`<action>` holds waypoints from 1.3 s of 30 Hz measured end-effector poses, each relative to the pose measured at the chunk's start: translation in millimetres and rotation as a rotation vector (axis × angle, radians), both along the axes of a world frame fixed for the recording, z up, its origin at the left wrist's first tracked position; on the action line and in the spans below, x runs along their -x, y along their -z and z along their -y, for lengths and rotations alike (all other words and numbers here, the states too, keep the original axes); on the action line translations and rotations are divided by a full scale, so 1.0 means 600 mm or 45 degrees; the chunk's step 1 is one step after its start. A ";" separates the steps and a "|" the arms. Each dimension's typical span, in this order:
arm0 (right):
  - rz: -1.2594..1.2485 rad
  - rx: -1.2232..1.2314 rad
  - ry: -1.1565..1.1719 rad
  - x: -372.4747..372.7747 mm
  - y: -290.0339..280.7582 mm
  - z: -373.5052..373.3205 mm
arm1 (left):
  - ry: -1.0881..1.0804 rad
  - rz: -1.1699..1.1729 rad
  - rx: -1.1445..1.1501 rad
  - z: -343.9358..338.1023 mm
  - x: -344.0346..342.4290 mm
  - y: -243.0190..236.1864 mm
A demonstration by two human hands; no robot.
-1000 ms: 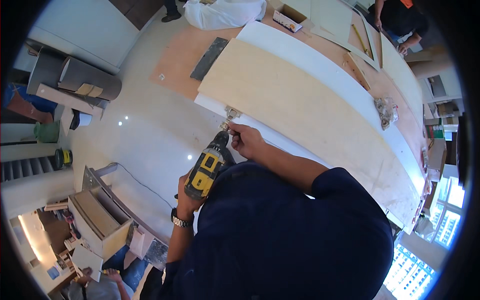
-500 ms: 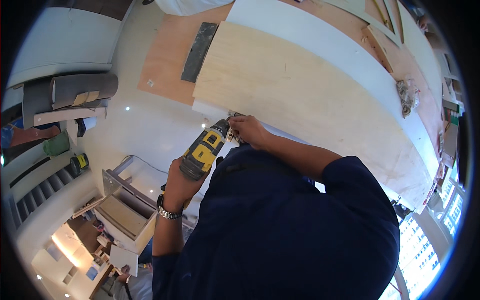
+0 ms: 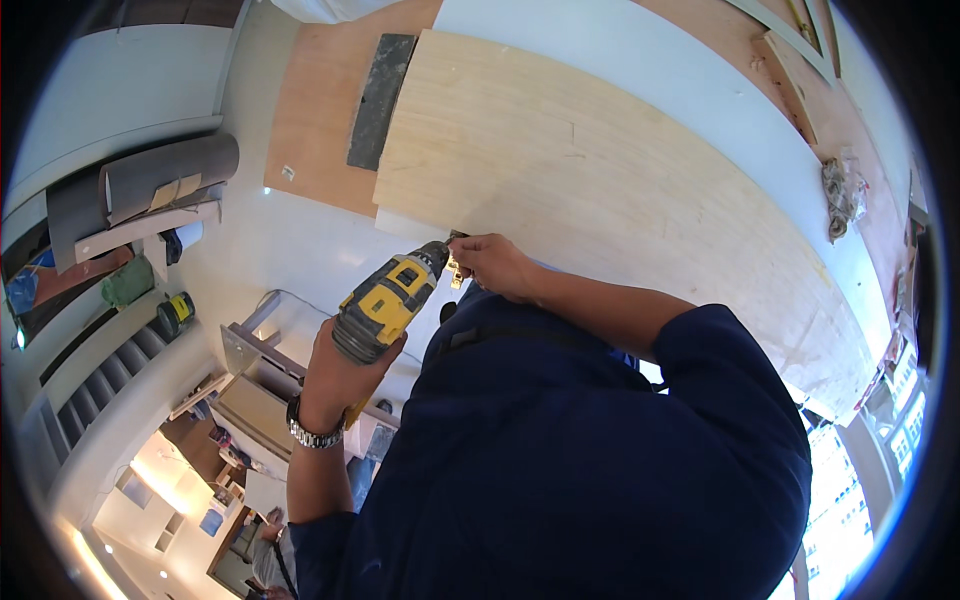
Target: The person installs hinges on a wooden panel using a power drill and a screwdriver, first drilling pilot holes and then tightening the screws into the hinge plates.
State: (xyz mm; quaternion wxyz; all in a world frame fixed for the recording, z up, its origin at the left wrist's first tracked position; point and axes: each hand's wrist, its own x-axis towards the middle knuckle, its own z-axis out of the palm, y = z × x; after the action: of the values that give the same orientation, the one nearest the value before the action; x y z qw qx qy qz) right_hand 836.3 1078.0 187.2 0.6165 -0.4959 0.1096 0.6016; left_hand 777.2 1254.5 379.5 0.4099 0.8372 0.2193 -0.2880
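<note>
Drill (image 3: 385,305) raised nearer board (image 3: 600,170), left hand (image 3: 335,375) fingers wrapped tight

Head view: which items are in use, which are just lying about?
In use: drill in left hand; brass fitting at right hand; plywood panel.
Lying about: dark strip; rag; rolls.

Few of these around me. On the yellow-and-black cordless drill (image 3: 385,305) in my left hand (image 3: 335,375) sits a small dark rectangular label panel, on the yellow top face just ahead of my knuckles. Far to the right of my right hand (image 3: 495,265), a crumpled clear plastic bag (image 3: 838,195) lies on the board — contents unclear. No signs or screens that I can make out.
</note>
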 end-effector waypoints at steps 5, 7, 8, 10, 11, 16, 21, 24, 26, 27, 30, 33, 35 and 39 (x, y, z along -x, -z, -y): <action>0.009 -0.022 -0.100 -0.002 0.007 0.003 | 0.028 -0.087 -0.054 0.006 -0.013 -0.009; 0.016 -0.021 -0.108 -0.004 0.004 0.005 | 0.038 -0.074 -0.047 0.005 -0.013 -0.008; 0.028 -0.017 -0.115 -0.004 0.005 0.005 | 0.048 -0.057 -0.037 0.005 -0.013 -0.008; 0.019 -0.029 -0.124 -0.004 0.007 0.006 | 0.059 -0.065 -0.059 0.008 -0.017 -0.012; 0.012 -0.037 -0.133 -0.004 0.008 0.006 | 0.069 -0.072 -0.077 0.008 -0.018 -0.014; 0.005 -0.042 -0.112 -0.003 0.009 0.004 | 0.084 -0.058 -0.077 0.006 -0.011 -0.007; -0.014 -0.055 -0.117 -0.004 0.005 0.005 | 0.106 -0.027 -0.096 0.013 -0.007 -0.010; -0.009 -0.054 -0.119 -0.003 0.009 0.004 | 0.081 -0.033 -0.114 0.016 -0.005 -0.009; -0.010 -0.064 -0.120 0.000 0.011 0.002 | 0.079 -0.005 -0.103 0.014 0.000 -0.006; -0.009 -0.067 -0.119 0.002 0.010 0.000 | 0.080 -0.004 -0.106 0.014 0.002 -0.006; -0.002 -0.047 0.003 0.005 0.014 -0.002 | 0.073 -0.018 -0.108 0.015 0.002 -0.003; 0.015 -0.107 -0.129 0.010 0.029 -0.003 | 0.094 -0.008 -0.115 0.015 0.003 -0.004; 0.014 -0.118 -0.134 0.010 0.029 -0.001 | 0.116 0.007 -0.105 0.014 0.004 -0.001; 0.035 -0.142 -0.143 0.009 0.028 -0.003 | 0.108 -0.005 -0.104 0.010 0.006 -0.002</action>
State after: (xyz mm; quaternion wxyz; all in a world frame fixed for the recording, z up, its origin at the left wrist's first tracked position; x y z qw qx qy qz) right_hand 831.1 1079.7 170.6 0.6100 -0.4743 0.0393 0.6335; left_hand 773.8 1248.2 380.9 0.3623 0.8613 0.1961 -0.2975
